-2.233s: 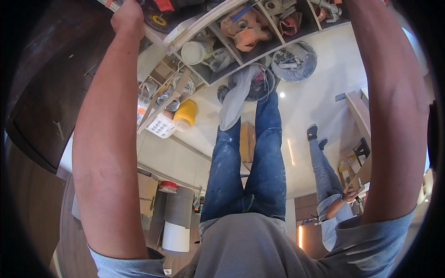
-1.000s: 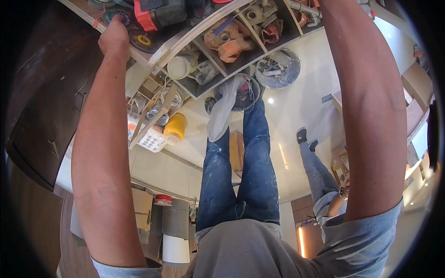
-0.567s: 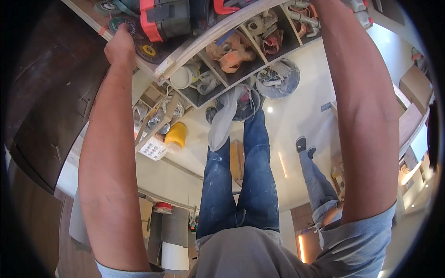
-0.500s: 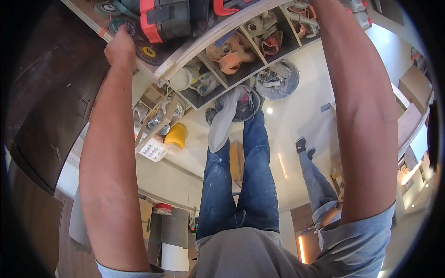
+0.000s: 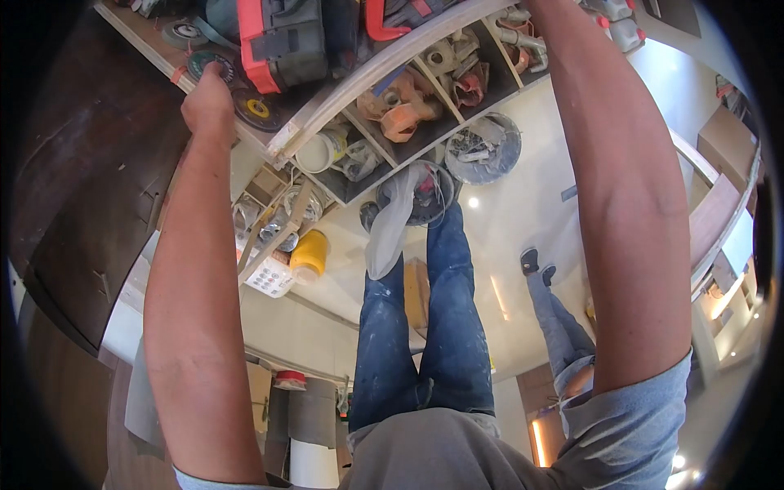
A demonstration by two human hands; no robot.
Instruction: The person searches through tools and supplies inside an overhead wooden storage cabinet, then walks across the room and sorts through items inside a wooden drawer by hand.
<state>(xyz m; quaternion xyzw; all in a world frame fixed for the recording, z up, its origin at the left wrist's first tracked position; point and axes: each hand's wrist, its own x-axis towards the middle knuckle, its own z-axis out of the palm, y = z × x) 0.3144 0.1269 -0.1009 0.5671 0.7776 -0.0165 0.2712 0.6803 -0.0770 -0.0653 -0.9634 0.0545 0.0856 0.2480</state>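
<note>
Bright pale floor (image 5: 510,220) with a glare spot (image 5: 474,202), fisheye-bent edges (black corners), dim left side

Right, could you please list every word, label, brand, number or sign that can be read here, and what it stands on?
No word, brand or number can be read for certain.
Green disc at the left hand: pale marks around its face, too small to read.
White package near the yellow container: rows of small printed marks, too small to make out.
</note>
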